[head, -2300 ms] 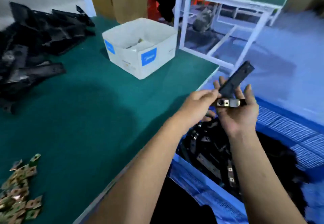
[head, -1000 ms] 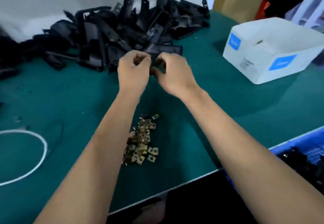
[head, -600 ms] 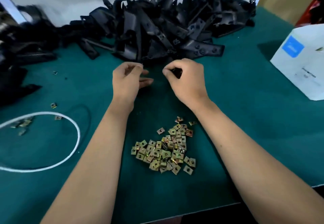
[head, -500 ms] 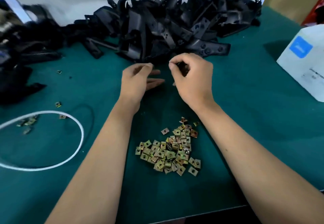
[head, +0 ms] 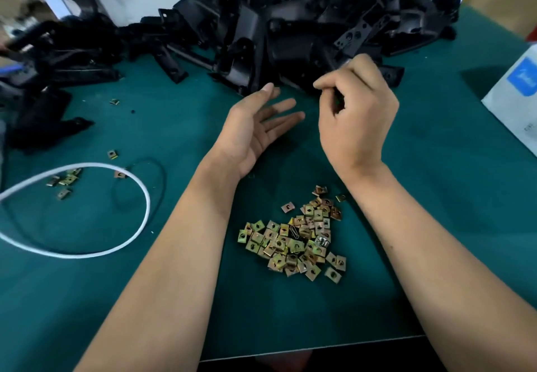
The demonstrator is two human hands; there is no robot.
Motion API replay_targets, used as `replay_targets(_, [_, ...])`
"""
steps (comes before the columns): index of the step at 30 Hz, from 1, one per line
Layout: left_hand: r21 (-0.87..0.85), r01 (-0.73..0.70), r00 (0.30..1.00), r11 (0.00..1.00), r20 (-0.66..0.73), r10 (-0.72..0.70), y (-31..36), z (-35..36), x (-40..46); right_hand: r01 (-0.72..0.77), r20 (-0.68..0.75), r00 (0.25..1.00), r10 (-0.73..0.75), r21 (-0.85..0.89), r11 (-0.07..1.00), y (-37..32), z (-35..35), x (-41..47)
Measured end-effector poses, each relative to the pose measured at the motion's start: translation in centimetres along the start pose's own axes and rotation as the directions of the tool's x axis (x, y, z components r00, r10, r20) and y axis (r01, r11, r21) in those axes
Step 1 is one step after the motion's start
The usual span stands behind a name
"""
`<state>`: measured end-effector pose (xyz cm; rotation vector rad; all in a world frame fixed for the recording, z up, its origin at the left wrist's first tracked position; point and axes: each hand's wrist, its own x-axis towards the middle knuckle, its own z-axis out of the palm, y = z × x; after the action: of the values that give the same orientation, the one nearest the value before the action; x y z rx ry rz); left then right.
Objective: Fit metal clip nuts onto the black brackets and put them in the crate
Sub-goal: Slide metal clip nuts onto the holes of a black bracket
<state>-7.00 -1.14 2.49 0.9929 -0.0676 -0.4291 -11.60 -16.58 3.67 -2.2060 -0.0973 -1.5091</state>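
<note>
Fingers (head: 283, 112) of left hand (head: 251, 133) straight, spread, palm up, holding nothing. Right hand (head: 354, 118) fingers curled, tips pinched together on something small; what, cannot tell. Heap of black brackets (head: 290, 28) just beyond both sets of fingers, right knuckles overlapping its near edge. Pile of brass-coloured clip nuts (head: 293, 240) nearer than fingers, between forearms. White cardboard box (head: 514, 101) with blue label far right of fingers, contents hidden. White cord loop (head: 87, 211) left of fingers, few stray nuts inside. Green counter (head: 436, 197) under all; pale wall behind heap.
</note>
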Motion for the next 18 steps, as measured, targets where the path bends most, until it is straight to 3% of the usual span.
replay_targets(3, [-0.010,-0.017,0.999,1.000,0.030,0.017,0.0,-0.1,0.2,-0.065,-0.003,0.998,0.066,0.134,0.989,-0.1,-0.1,0.0])
replay_targets(8, [0.041,-0.108,0.994,0.993,0.028,0.107,0.0,-0.2,0.2,-0.368,0.275,0.923,0.269,0.426,0.827,-1.2,0.4,-1.0])
replay_targets(14, [0.322,-0.201,0.942,0.925,-0.196,0.273,-0.1,-0.6,0.3,-0.534,0.327,0.845,0.423,0.483,0.694,-1.2,1.0,-1.3])
replay_targets(18, [0.486,-0.258,0.898,0.835,-0.199,0.393,0.4,-1.2,0.3,-0.644,0.358,0.763,0.538,0.489,0.588,0.2,1.3,-1.2])
